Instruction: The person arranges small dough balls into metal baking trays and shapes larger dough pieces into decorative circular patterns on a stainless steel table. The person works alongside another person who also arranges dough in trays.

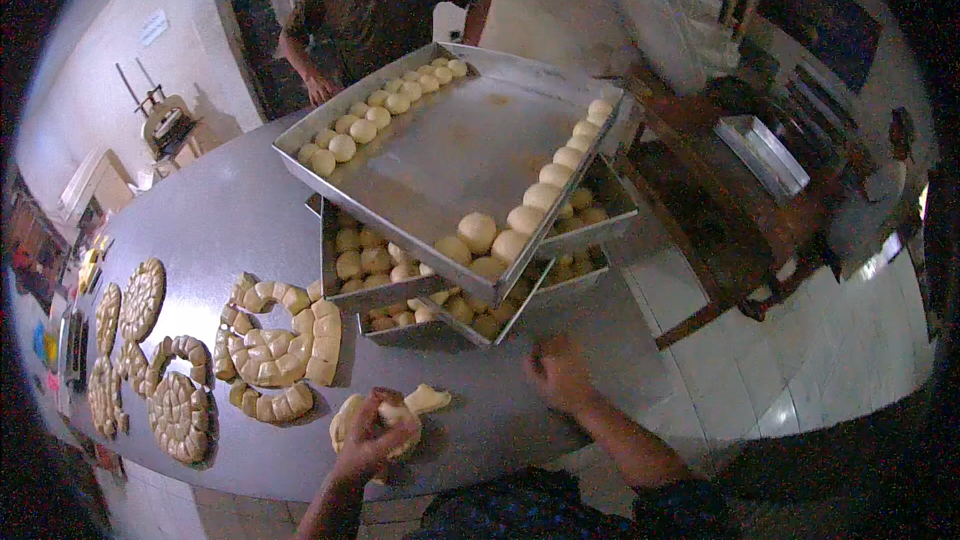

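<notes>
Left hand [368, 440] pinches closed on a pale, soft lump of dough [385, 422] lying on the grey metal table [230, 220] near its front edge. Right hand [557, 372] rests curled on the tabletop, holding nothing, just below stacked steel trays of round dough balls [470, 155].

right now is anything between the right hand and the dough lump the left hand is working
Nothing visible. The left hand is on the dough lump at the table's near edge, and the right hand rests to its right with only bare metal between them. The stacked trays sit farther back.
</notes>
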`<state>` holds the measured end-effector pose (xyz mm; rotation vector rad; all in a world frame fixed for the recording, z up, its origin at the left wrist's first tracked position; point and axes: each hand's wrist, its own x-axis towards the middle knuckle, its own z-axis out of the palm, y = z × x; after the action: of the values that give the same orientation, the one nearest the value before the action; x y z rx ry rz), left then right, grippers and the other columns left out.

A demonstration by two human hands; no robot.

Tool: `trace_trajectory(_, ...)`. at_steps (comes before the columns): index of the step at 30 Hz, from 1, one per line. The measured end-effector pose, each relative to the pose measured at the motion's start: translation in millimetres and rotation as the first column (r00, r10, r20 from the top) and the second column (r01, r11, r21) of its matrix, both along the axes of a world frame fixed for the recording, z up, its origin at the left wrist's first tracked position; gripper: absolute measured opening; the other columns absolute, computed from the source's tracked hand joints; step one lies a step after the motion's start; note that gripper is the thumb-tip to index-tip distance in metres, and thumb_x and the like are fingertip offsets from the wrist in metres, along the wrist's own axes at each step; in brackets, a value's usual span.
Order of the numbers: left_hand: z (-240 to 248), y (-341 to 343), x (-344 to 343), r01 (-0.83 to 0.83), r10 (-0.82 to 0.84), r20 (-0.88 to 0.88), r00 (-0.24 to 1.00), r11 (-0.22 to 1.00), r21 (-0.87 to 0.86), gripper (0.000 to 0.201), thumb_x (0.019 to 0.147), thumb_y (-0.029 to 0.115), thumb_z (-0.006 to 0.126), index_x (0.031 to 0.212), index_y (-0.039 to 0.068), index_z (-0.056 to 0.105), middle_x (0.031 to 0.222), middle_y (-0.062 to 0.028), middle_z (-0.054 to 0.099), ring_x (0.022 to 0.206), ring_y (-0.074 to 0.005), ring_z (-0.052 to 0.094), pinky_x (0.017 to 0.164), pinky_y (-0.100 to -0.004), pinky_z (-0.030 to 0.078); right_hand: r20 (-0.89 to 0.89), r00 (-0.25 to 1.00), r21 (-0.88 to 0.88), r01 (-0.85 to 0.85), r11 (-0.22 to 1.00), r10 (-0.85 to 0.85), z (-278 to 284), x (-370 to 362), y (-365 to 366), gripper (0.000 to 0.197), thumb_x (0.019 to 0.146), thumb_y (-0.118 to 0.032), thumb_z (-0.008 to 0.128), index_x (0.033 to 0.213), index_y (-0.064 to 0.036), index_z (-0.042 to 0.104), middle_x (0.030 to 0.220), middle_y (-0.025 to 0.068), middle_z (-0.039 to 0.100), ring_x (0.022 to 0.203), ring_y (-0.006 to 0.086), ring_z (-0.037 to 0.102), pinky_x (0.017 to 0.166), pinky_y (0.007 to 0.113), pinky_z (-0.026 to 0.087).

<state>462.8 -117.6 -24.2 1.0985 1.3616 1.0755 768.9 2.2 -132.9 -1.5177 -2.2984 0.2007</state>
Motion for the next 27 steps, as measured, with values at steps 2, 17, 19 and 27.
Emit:
trace_trajectory(2,24.6,2.7,7.9,0.032,-0.033,-0.135,0.990,0.999,-0.012,0.030,0.078,0.013,0.065,0.103,0.007,0.049,0.093,-0.0039,0.052,0.087,-0.0146,0.051,0.076,-0.0278,0.042,-0.167,0.970,-0.031,-0.186,0.982,0.178,10.0,27.7,-18.7,0.026,0.075,-0.020,0.059,0.094,-0.0027,0.057,0.096,0.0179,0.053,0.093,0.0356,0.049,0.082,0.045,0.038)
trace_trajectory(17,-7.5,-62.9,31.4,-0.566,0.579,0.313,0.753,0.812,-0.142,0.023,0.079,0.008,0.064,0.093,0.009,0.046,0.090,-0.0014,0.047,0.084,-0.0115,0.048,0.069,-0.0252,0.043,-0.772,0.623,-0.167,-0.393,0.904,0.129,205.8,57.3,73.3,0.036,0.079,-0.019,0.060,0.111,-0.0039,0.051,0.097,0.0081,0.057,0.091,0.0214,0.055,0.080,0.033,0.045)
trace_trajectory(19,-6.2,-63.3,45.8,-0.459,0.459,0.330,0.825,0.885,-0.084,0.023,0.080,0.010,0.063,0.095,0.010,0.045,0.092,-0.0012,0.046,0.085,-0.0111,0.047,0.069,-0.0248,0.042,-0.802,0.436,0.207,-0.439,0.874,0.409,264.2,18.6,98.9,0.037,0.081,-0.014,0.058,0.114,-0.0032,0.047,0.098,0.0064,0.056,0.093,0.0181,0.054,0.083,0.031,0.044)
trace_trajectory(27,29.7,-39.4,47.0,-0.258,0.276,0.135,0.952,0.957,-0.136,0.022,0.087,0.022,0.053,0.103,0.008,0.047,0.097,-0.0034,0.048,0.087,-0.0136,0.049,0.071,-0.0266,0.043,-0.424,0.849,0.077,-0.313,0.946,0.316,308.3,-28.3,117.0,0.023,0.081,-0.021,0.060,0.094,-0.0024,0.063,0.086,0.0114,0.064,0.079,0.0240,0.061,0.075,0.032,0.047)
